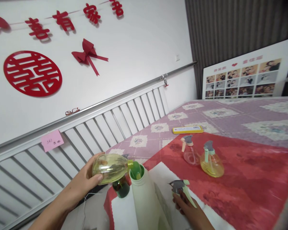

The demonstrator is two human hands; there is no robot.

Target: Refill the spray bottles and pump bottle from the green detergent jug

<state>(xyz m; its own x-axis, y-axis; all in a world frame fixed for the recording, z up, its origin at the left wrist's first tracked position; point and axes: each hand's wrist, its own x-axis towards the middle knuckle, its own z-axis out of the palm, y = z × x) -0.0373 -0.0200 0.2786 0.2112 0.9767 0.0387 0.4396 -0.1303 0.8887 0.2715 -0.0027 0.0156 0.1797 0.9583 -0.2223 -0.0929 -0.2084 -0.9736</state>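
My left hand (87,182) grips a clear plastic bottle (111,167) of yellowish liquid, tipped on its side with its neck over a green funnel (136,171). The funnel sits in the mouth of a tall pale-green bottle (145,201) that stands upright on a white sheet (124,210). My right hand (189,210) holds a grey and green spray-trigger head (181,187) just right of the tall bottle. A dark green bottle (121,188) stands behind the funnel, partly hidden.
Two round spray bottles stand on the red cloth: a clear one (189,151) and one with yellow liquid (211,161). A yellow flat box (187,129) lies further back on the patterned bedspread. A white slatted headboard (105,127) runs along the left.
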